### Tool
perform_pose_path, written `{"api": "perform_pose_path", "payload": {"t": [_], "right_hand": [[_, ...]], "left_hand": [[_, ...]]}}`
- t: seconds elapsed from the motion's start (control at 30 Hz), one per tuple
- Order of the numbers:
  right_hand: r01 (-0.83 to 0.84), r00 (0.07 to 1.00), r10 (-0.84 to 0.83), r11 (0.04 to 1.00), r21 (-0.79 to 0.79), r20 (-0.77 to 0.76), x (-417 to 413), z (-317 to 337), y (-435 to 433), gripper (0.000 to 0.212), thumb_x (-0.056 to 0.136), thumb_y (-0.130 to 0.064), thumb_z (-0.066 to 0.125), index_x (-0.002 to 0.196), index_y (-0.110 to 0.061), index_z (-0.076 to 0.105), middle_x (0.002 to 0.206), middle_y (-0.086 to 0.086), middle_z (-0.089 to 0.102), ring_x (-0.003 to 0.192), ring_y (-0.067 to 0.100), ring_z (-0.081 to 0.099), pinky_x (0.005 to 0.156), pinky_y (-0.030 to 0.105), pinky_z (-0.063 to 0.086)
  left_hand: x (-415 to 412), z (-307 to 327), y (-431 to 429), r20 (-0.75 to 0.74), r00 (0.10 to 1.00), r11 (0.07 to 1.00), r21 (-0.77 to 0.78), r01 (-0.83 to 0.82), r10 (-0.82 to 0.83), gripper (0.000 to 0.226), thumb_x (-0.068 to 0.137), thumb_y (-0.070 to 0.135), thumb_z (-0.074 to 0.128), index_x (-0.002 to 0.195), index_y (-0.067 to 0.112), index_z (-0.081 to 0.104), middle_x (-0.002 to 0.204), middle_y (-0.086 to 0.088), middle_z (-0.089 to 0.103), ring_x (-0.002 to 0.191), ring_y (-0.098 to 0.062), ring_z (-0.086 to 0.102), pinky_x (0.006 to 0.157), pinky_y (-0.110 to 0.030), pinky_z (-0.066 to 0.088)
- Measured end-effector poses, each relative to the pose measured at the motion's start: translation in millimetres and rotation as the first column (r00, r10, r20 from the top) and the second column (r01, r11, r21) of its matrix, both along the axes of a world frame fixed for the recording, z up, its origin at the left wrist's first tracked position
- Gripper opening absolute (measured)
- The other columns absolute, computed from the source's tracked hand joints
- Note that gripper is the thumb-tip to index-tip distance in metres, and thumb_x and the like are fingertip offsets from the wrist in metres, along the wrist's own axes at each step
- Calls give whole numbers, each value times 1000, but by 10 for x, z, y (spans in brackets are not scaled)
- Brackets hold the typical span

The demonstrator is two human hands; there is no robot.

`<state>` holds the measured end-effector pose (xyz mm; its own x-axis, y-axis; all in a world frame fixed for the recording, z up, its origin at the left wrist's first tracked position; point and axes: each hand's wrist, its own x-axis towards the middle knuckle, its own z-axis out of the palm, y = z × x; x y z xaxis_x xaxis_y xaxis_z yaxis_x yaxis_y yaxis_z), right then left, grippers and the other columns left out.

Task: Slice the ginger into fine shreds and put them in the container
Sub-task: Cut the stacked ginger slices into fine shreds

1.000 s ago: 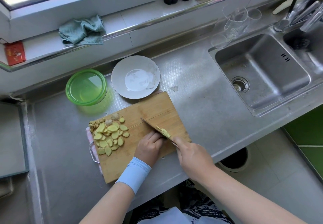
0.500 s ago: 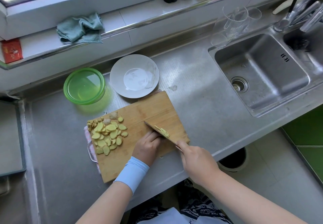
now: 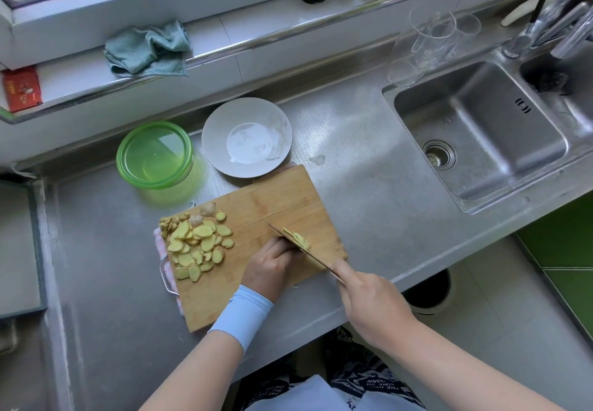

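Observation:
A wooden cutting board (image 3: 256, 208) lies on the steel counter. A heap of yellow ginger slices (image 3: 197, 243) covers its left part. My right hand (image 3: 369, 304) grips the handle of a knife (image 3: 288, 243), whose blade slants across the board. Fine ginger shreds (image 3: 296, 238) lie along the blade's right side. My left hand (image 3: 271, 266), fingers curled, presses down on ginger right against the blade's left side; that ginger is hidden under the fingers. A green container (image 3: 155, 154) stands behind the board on the left.
A grey plate (image 3: 279, 131) sits beside the green container, touching the board's far corner. A steel sink (image 3: 481, 134) is at the right, with clear glasses (image 3: 430, 41) behind it. A green cloth (image 3: 149, 49) lies on the ledge. A dark tray edge (image 3: 35, 243) is far left.
The knife has shifted slightly along the board between cuts, and my left hand stays curled against the blade. The pile of slices has not moved.

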<state>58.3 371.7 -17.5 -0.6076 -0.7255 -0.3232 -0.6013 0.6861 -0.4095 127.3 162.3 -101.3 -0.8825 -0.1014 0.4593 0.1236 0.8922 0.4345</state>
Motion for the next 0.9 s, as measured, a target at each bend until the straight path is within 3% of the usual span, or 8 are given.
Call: {"api": "perform_pose_path", "payload": {"t": [0.2, 0.37, 0.5, 0.77, 0.9], "right_hand": [[7, 1000, -8, 1000, 21, 22, -17, -28, -97, 18, 104, -22, 40, 120, -25, 46, 68, -4, 54, 58, 23, 49, 52, 37, 33], [9, 1000, -9, 1000, 23, 27, -52, -100, -346, 18, 102, -19, 41, 119, -25, 44, 72, 2, 60, 61, 29, 54, 53, 38, 43], [7, 999, -8, 1000, 16, 36, -90, -129, -451, 19, 101, -20, 40, 120, -25, 41, 80, 4, 63, 69, 34, 59, 59, 43, 50], [5, 1000, -5, 1000, 19, -8, 5, -7, -54, 16, 103, -20, 41, 118, -23, 46, 65, -8, 45, 53, 17, 36, 46, 28, 19], [9, 1000, -9, 999, 33, -4, 5, -15, -55, 16, 103, -22, 42, 119, -25, 45, 67, -7, 48, 56, 20, 39, 47, 30, 20]], "left_hand": [[11, -41, -17, 25, 1000, 1000, 3, 0, 0, 34, 102, 12, 48, 85, 6, 76, 92, -10, 71, 88, -23, 62, 71, -32, 54], [18, -43, -13, 49, 998, 999, 20, -32, 31, 25, 93, 8, 54, 80, 7, 75, 86, -7, 70, 77, -23, 60, 60, -34, 52], [27, -58, -6, 49, 998, 999, 35, -32, 30, 16, 88, 4, 61, 83, 9, 76, 88, -6, 70, 78, -23, 59, 60, -34, 51], [32, -27, -13, 49, 999, 1000, 29, -8, 6, 22, 89, 3, 56, 87, 8, 77, 95, -7, 72, 92, -22, 63, 72, -29, 54], [19, -28, -14, 51, 999, 999, 45, -9, 6, 23, 92, 4, 55, 86, 9, 77, 95, -7, 71, 90, -23, 65, 69, -32, 55]]}}
